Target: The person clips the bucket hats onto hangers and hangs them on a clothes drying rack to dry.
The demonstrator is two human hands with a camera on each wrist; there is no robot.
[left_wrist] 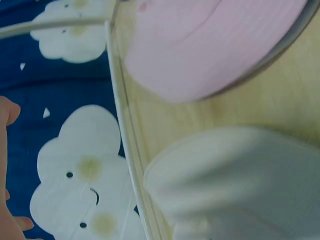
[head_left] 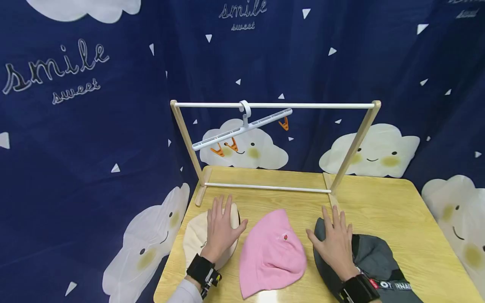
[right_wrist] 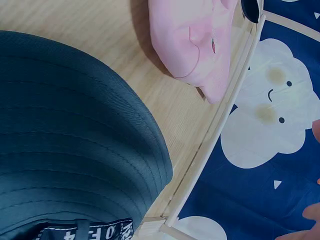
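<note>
- Pink hat (head_left: 269, 256): lies at the lower centre of the frame, between the two hands; soft, plain cloth with creases on its right side and a small red strawberry motif (head_left: 286, 237). Its narrow end points to the top of the frame; the long axis leans slightly toward the lower left.
- Cream hat (head_left: 195, 233): lower left of centre, pale cloth with a rounded outline, partly hidden by the left hand. Its long axis slants from upper right to lower left.
- Dark grey hat (head_left: 377, 252): lower right, with a curved brim on its left side and a lettered band (head_left: 386, 285) near the bottom edge. The right wrist view shows curved stitch lines on it. Its long axis runs from upper left to lower right.
- Left hand (head_left: 221, 229): over the cream hat, spread wide, fingers straight toward the top of the frame; I cannot tell whether it touches the cloth.
- Right hand (head_left: 335, 244): over the dark grey hat's left part, likewise spread wide with straight fingers; contact cannot be told.
- All three hats lie on the wooden table (head_left: 398, 214), below the rack (head_left: 322, 105) with its tilted white hanger (head_left: 261, 122) and orange clips (head_left: 233, 145).
</note>
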